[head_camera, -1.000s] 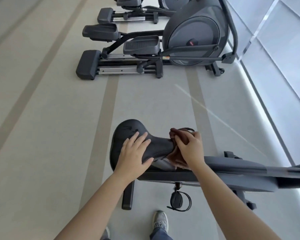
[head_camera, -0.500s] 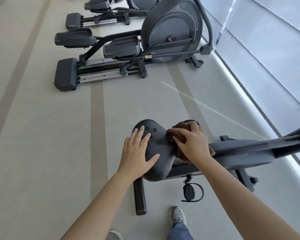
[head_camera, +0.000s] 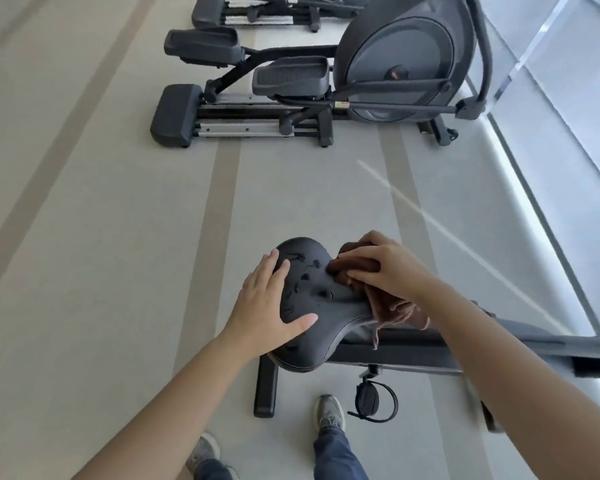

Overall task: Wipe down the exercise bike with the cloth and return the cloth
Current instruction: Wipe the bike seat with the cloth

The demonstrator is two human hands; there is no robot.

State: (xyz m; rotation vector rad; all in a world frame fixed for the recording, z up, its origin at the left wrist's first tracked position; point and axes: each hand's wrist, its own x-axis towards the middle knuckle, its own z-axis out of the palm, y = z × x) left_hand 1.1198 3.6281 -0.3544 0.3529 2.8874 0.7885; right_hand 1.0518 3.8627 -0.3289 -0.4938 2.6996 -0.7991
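- Floor [head_camera: 101, 237]: pale grey with darker beige stripes; carries every machine listed.
- Window wall [head_camera: 575, 116]: bright frosted panels, to the right of the saddle and beyond it.
- Elliptical trainer [head_camera: 326, 84]: dark grey, beyond the saddle and well apart from it; large round flywheel housing, two foot platforms, rail base. A second like machine shows partly behind it at the top edge.
- Exercise bike [head_camera: 430, 348]: dark frame running right from under the saddle toward the right edge; a black foot bar on the floor below the saddle; a pedal [head_camera: 369, 400] with strap loop hanging just below the frame.
- Saddle [head_camera: 312, 306]: black, padded, wide end toward the upper left, scuffed and pitted on top; taken as the landmark.
- Cloth [head_camera: 395, 306]: brown, bunched against the saddle's right side, a loose fold hanging down over the frame.
- Left hand [head_camera: 267, 306]: fingers spread, palm flat on the saddle's left side, thumb across its near edge.
- Right hand [head_camera: 385, 268]: fingers curled, gripping the cloth and pressing it on the saddle's right side.
- Shoes [head_camera: 329, 414]: grey trainers on the floor below the saddle, with blue trouser legs.
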